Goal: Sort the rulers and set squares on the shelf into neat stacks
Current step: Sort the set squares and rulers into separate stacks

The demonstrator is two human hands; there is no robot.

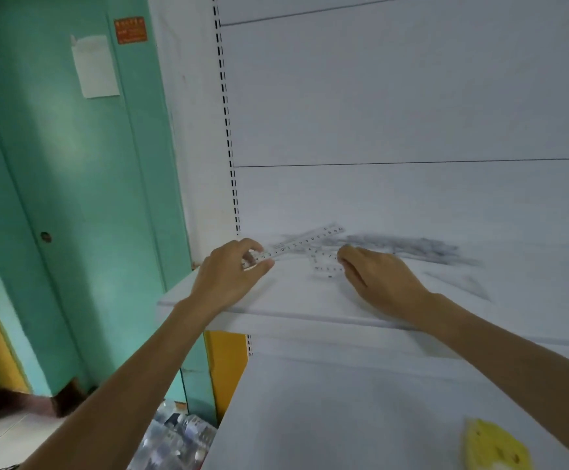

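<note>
Our left hand (pixel 232 273) pinches the near end of a clear ruler (pixel 305 240) slanting across the shelf (pixel 293 295), while our right hand (pixel 378 279) lies flat, fingers straight, on what seems to be a clear set square (pixel 325 266). More rulers lie in a blurred grey heap (pixel 408 247) just behind the right hand. A yellow sponge (pixel 495 447) sits on the lower shelf (pixel 344 418).

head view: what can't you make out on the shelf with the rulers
- Grey pile behind the right hand: motion-blurred in head view, count and kinds unreadable.
- Clear piece beside it: blurred, shape and hold unclear.
- Near end of the ruler: hidden in the grip of the left hand.
- Yellow object, lower shelf: cut by the bottom edge.
</note>
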